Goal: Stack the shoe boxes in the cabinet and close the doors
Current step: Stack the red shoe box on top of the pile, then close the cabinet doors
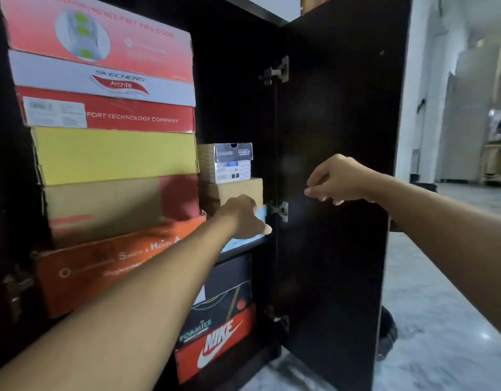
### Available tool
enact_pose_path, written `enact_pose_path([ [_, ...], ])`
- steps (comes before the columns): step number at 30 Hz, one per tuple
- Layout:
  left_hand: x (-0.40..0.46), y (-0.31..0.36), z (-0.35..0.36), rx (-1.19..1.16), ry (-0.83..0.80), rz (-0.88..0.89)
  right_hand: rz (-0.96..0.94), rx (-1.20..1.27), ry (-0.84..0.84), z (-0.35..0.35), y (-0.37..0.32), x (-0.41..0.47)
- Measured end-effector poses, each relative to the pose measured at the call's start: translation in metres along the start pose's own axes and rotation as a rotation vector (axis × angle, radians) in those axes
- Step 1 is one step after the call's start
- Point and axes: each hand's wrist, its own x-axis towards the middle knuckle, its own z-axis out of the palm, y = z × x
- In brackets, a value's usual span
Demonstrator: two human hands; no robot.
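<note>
The cabinet's right door (pixel 337 165) stands swung wide, dark open room between it and the stacked shoe boxes. The left hand (pixel 243 217) grips a light-blue box (pixel 261 214) at the shelf (pixel 243 251) edge, under a plain brown box (pixel 238 190). The right hand (pixel 338 180) hangs loosely curled, holding nothing, before the door. Readable: "SKECHERS Arch Fit" (pixel 119 80), "NIKE" (pixel 218 341), "FOAMIES" (pixel 195 333).

A home: a shoe cupboard by a tiled passage.
A dark wooden cabinet (pixel 337 114) with its hinged door swung open holds stacked branded shoe boxes (pixel 108 114); pale marble-patterned floor tiles (pixel 430 320) run right and far toward white walls (pixel 421 80) and a lit room.
</note>
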Motion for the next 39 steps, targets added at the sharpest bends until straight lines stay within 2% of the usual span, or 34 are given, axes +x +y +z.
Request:
enact_pose_path([
  [4, -0.003, 0.015, 0.058, -0.052, -0.085, 0.045, 0.031, -0.036, 0.136, 0.013, 0.039, -0.027],
  [9, -0.006, 0.047, 0.125, -0.114, -0.070, 0.164, 0.143, -0.050, 0.573, 0.014, 0.092, -0.040],
  [11, -0.007, 0.060, 0.149, -0.083, -0.022, 0.235, 0.198, -0.075, 0.623, 0.011, 0.109, -0.040],
  [13, -0.005, 0.074, 0.167, 0.001, 0.059, 0.288, 0.241, -0.055, 0.575, 0.008, 0.120, -0.038],
  [17, 0.001, 0.095, 0.194, 0.153, 0.228, 0.384, 0.261, 0.155, 0.402, 0.010, 0.138, -0.028],
  [26, 0.011, 0.110, 0.235, 0.259, 0.428, 0.533, 0.261, 0.313, 0.471, 0.012, 0.163, -0.009],
  [31, 0.008, 0.093, 0.241, 0.278, 0.509, 0.591, 0.193, 0.408, 0.434, 0.011, 0.138, -0.019],
  [35, 0.001, 0.072, 0.232, 0.397, 0.522, 0.646, 0.105, 0.502, 0.302, 0.012, 0.105, -0.029],
  [39, -0.008, 0.042, 0.217, 0.444, 0.545, 0.615, 0.040, 0.554, 0.148, 0.012, 0.080, -0.023],
])
